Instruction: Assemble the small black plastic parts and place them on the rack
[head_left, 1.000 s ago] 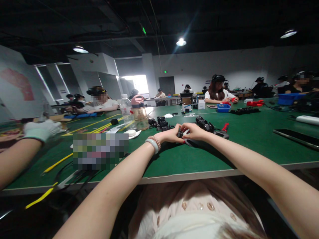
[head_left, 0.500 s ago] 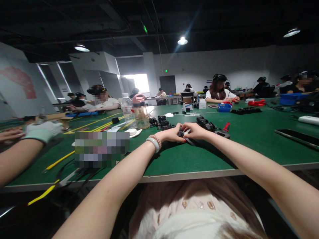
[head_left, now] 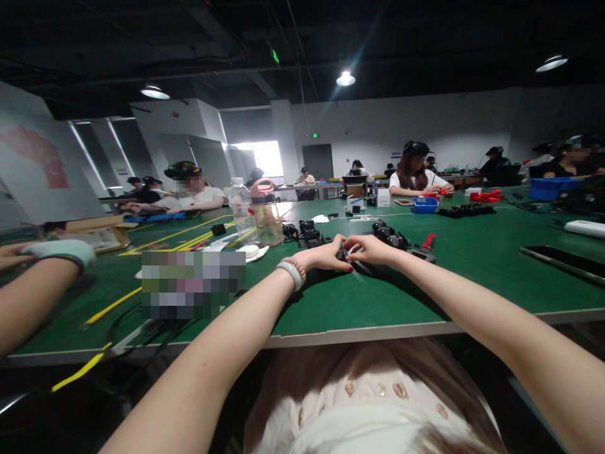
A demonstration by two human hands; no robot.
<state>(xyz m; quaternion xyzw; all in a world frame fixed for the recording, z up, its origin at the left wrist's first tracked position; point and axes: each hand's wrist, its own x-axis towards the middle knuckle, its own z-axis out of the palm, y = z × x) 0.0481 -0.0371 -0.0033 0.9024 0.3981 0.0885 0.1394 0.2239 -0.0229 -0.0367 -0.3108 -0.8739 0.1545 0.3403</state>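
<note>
Pinched in the left hand (head_left: 326, 255) was a small black part (head_left: 341, 253), right there over the green table (head_left: 359, 309)! Beside it the right hand (head_left: 372, 250) was curled in close, though whether it gripped too, one couldn't tell. Beyond both hands sat black units (head_left: 309, 234), with a red handle (head_left: 429, 241) just past the right hand, a tumbler (head_left: 268, 222) to the left and a phone (head_left: 562, 262) far right

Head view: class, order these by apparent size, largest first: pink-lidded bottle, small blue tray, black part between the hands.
1. Pink-lidded bottle
2. Small blue tray
3. Black part, ranked by what shows; it is partly hidden.
</note>
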